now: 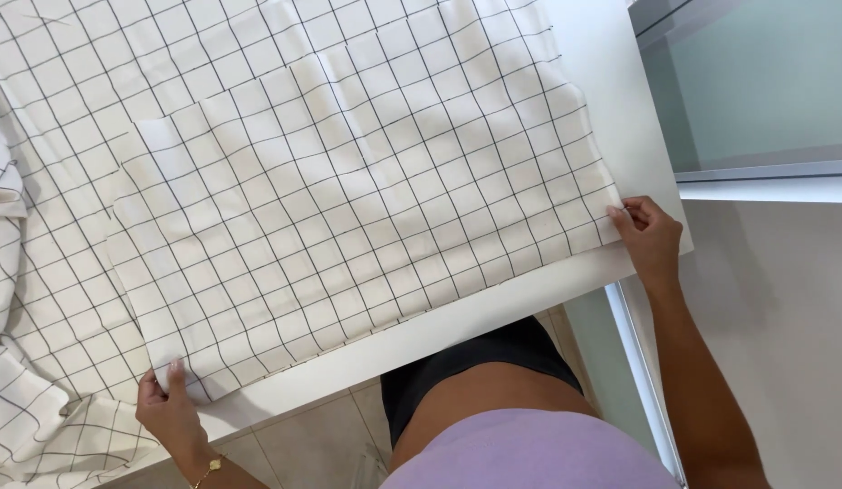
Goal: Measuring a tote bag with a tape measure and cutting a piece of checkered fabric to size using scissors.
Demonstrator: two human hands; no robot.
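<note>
- Left hand [170, 407]: closed in a pinch on the near left corner of the folded checked fabric [348, 199], thumb under, fingers on top; thin gold bracelet [210, 467] at the wrist.
- Right hand [645, 237]: closed in a pinch on the near right corner of the same piece, fingertips drawn together at the edge.
- Folded checked fabric: cream cloth with a thin dark grid, spread flat across the white counter [493, 303], near edge running just inside and roughly along the counter's front edge; a narrower folded layer visible on top, toward the far left.
- Risk, as judged: uneven pull between the two corners likely to skew the grid lines and throw the stacked layers out of register.
- Risk, as judged: right corner held close to the counter's end, so a slip of the pinch there likely to let that corner drop over the side.
- Risk, as judged: drag toward the left likely to catch the bunched cloth and wrinkle the flat piece.
- Loose checked cloth [22, 362]: same pattern, heaped and creased at the left, touching the flat piece and partly under it; crowded the space beside the left hand.
- Glass panel with pale frame [765, 172]: just beyond the counter's right end, close behind the right hand.
- Tiled floor [312, 444]: seen below the counter's front edge, beside the person's lilac top [529, 453].
</note>
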